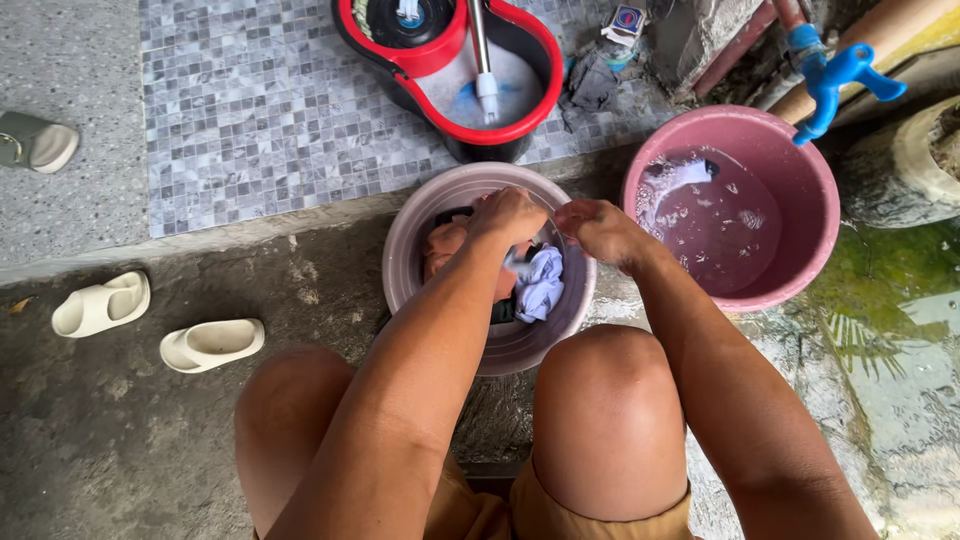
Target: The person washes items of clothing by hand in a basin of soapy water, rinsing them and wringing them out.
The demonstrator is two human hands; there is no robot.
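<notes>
Mauve plastic fills the middle of my view: a round basin (420,215) sits on the rough concrete floor (120,440), just in front of the two bare knees. Both hands are over it. I see the left hand (508,215) curled into a fist above the far side of the basin, fingers closed down on wet cloth, though exactly which piece it grips I cannot tell. Right hand (598,228) hangs at the basin's right rim, fingers bent and pinched narrow; whether it actually holds cloth is hidden from me. Between and just below the hands lies a pale lavender garment (541,282), bunched, with an orange-pink cloth (443,248) towards the left wall and something dark underneath.

Right of the basin, almost touching it, stands a bigger pink bucket (810,185) with soapy water, a blue tap (835,82) over its far rim. Beyond the basin, on the tiled strip, I have a red and black mop bucket (540,40). Two cream slippers (150,322) rest near the floor's left edge.
</notes>
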